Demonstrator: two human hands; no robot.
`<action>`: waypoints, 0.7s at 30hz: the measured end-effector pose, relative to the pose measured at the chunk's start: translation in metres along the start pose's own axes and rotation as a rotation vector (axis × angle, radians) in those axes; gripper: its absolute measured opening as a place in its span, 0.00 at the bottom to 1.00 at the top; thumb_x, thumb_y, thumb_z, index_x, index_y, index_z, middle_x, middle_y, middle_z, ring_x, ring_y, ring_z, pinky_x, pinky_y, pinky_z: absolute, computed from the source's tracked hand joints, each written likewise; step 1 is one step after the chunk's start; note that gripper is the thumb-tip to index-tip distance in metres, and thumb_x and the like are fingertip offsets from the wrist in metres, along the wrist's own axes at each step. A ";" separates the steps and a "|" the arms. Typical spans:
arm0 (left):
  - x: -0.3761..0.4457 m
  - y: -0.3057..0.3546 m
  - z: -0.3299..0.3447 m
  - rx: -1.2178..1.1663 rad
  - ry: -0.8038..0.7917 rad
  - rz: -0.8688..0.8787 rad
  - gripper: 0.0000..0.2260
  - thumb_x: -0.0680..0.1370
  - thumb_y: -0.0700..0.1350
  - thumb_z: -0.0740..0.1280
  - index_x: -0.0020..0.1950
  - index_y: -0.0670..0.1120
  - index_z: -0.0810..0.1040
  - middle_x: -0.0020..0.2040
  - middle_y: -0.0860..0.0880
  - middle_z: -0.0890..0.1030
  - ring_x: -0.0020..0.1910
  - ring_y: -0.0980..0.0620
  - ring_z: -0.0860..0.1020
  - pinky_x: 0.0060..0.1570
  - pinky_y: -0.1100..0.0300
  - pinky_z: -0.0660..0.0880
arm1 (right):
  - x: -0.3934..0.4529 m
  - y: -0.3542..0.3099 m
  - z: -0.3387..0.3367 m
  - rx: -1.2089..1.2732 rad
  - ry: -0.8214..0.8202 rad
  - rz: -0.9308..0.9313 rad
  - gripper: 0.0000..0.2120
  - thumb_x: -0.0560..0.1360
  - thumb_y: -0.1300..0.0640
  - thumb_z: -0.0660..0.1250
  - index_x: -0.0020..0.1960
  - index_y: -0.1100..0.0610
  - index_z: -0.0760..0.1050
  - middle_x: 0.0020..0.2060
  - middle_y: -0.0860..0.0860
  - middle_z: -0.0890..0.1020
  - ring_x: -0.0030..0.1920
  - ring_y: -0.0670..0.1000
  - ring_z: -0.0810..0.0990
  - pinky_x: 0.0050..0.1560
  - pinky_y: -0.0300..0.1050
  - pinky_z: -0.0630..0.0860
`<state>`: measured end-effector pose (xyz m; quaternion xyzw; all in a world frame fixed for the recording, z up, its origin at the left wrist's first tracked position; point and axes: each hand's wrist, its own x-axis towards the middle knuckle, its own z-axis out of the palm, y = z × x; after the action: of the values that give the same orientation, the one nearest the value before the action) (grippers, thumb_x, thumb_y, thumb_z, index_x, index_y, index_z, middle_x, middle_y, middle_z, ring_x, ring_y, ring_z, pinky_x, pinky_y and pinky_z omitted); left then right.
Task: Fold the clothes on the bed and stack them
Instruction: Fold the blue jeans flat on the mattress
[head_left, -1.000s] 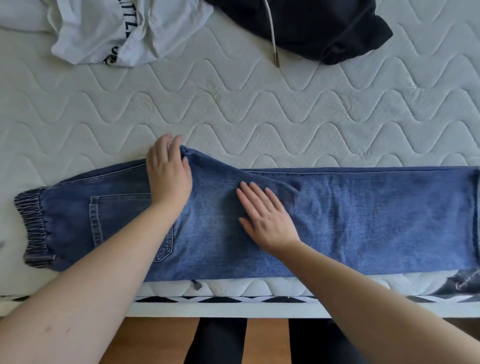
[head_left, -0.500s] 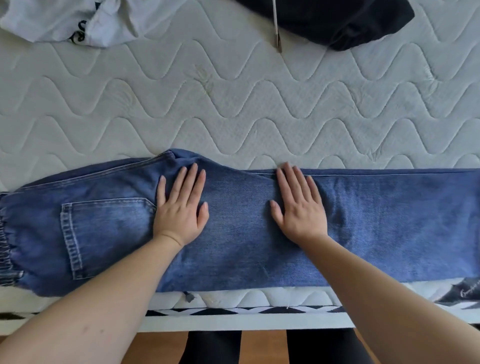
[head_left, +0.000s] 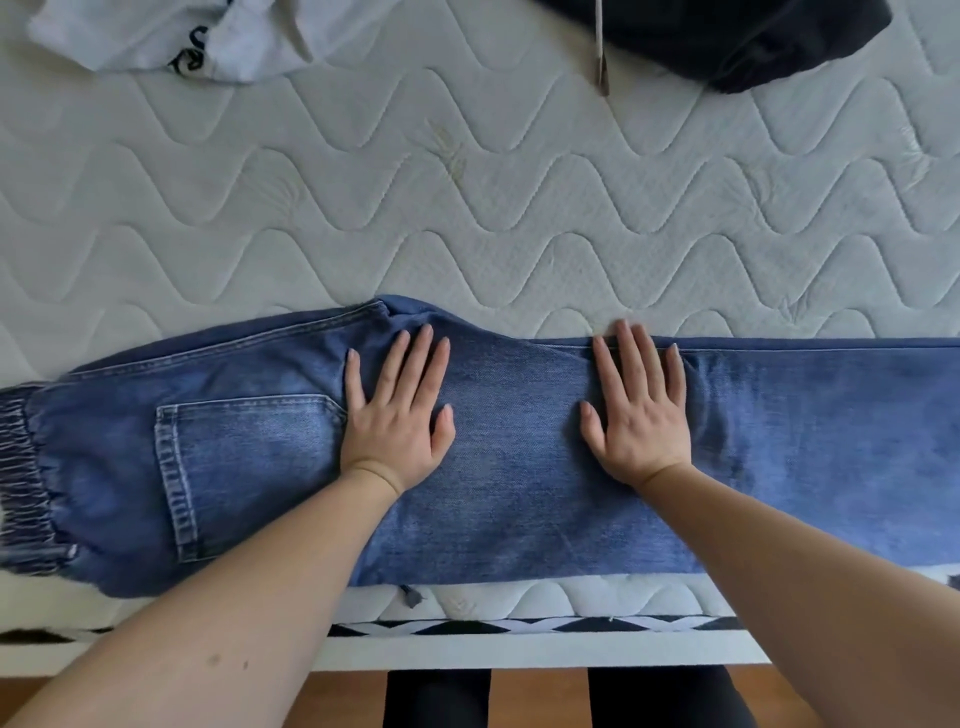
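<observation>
Blue jeans (head_left: 519, 493) lie folded lengthwise along the near edge of the bed, the elastic waistband at the far left and the legs running off the right side of the view. A back pocket faces up on the left part. My left hand (head_left: 397, 415) rests flat on the denim just right of the pocket, fingers spread. My right hand (head_left: 636, 410) lies flat on the legs near their far edge, fingers apart. Neither hand grips the cloth.
A crumpled white garment with dark print (head_left: 182, 36) lies at the far left of the quilted white mattress (head_left: 467, 208). A black hoodie with a pale drawstring (head_left: 727, 36) lies at the far right. The bed's front edge and wooden floor are below.
My left hand has come off the jeans' far fold and now lies flat beside the pocket. My right hand has slid right along the legs. The view has shifted slightly.
</observation>
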<state>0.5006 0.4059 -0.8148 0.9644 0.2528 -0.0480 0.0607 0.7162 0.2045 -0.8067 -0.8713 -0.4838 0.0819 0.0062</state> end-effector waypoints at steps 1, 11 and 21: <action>0.000 0.000 0.000 -0.001 0.003 0.000 0.33 0.78 0.55 0.54 0.81 0.49 0.50 0.81 0.48 0.51 0.80 0.50 0.51 0.73 0.31 0.46 | 0.000 -0.001 -0.001 -0.005 0.000 0.000 0.35 0.77 0.41 0.53 0.80 0.54 0.52 0.79 0.56 0.54 0.79 0.56 0.50 0.77 0.61 0.44; 0.001 0.001 0.000 0.016 -0.006 -0.011 0.33 0.78 0.56 0.52 0.81 0.50 0.48 0.81 0.49 0.50 0.80 0.50 0.51 0.73 0.33 0.46 | -0.001 0.001 0.001 -0.017 -0.038 0.001 0.35 0.78 0.40 0.51 0.80 0.52 0.47 0.80 0.54 0.51 0.79 0.53 0.46 0.77 0.59 0.41; 0.008 -0.003 -0.045 0.030 -0.107 -0.161 0.32 0.81 0.64 0.50 0.81 0.51 0.46 0.81 0.48 0.46 0.80 0.49 0.49 0.74 0.44 0.37 | -0.025 0.028 -0.031 0.037 -0.123 0.265 0.32 0.81 0.42 0.49 0.81 0.52 0.45 0.80 0.50 0.49 0.79 0.48 0.45 0.77 0.47 0.36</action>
<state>0.5093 0.4187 -0.7714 0.9378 0.3251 -0.1079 0.0557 0.7312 0.1707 -0.7750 -0.9207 -0.3622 0.1443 -0.0182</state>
